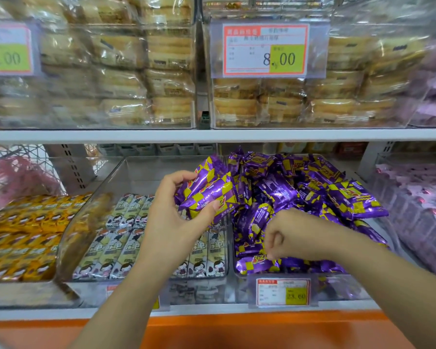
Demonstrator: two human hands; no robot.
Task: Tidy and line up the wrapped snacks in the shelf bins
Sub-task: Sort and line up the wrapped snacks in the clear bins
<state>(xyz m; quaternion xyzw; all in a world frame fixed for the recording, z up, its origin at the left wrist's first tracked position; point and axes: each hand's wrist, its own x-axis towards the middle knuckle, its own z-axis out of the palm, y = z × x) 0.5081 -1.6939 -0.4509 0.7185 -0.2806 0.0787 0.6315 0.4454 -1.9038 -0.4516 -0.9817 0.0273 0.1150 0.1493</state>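
My left hand [173, 210] grips a bunch of purple-and-yellow wrapped snacks [207, 190], lifted above the divider between two clear bins. My right hand [285, 235] is curled into a fist low over the front of the purple snack bin [239, 285]; whether it holds anything I cannot see. That bin holds a loose, jumbled heap of the same purple snacks [337, 195]. The clear bin [91, 205] to its left holds white cartoon-printed snack packs [121, 248] lying in neat rows.
Orange-yellow wrapped snacks [18, 235] fill the bin at far left, pink packs [418, 197] the one at far right. The upper shelf [212, 135] carries clear bins of wrapped pastries with price tags [264, 50]. An orange ledge [237, 328] runs below.
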